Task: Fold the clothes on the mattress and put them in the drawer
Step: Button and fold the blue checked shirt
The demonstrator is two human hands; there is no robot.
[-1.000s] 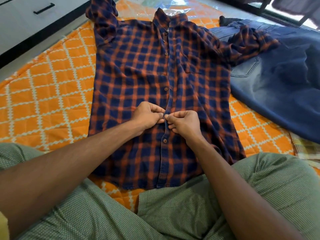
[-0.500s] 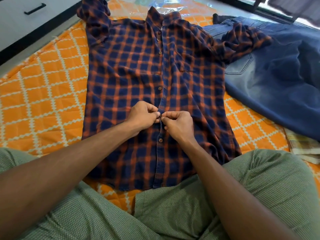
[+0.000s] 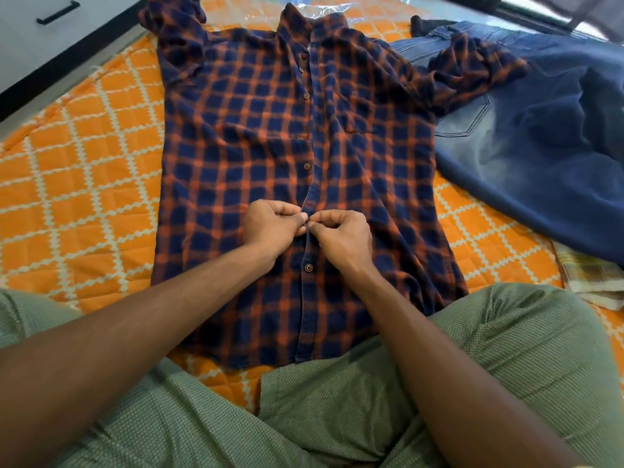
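A navy and orange plaid shirt (image 3: 236,157) lies face up on the orange quilted mattress (image 3: 77,184), collar at the far end, hem by my knees. My left hand (image 3: 270,228) and my right hand (image 3: 341,236) meet at the shirt's button placket in the middle. Each hand pinches one edge of the placket at a button, fingertips touching. One button shows below my hands and several above. The shirt's right sleeve lies bunched over blue jeans (image 3: 540,157).
The jeans spread across the mattress at the right. A pale checked cloth (image 3: 591,278) lies at the right edge. A white drawer front with a black handle (image 3: 57,11) stands at the far left. My green-trousered legs fill the foreground.
Both hands stay pinched at the same spot on the placket. The view has shifted slightly, so the shirt sits a little further left in frame.
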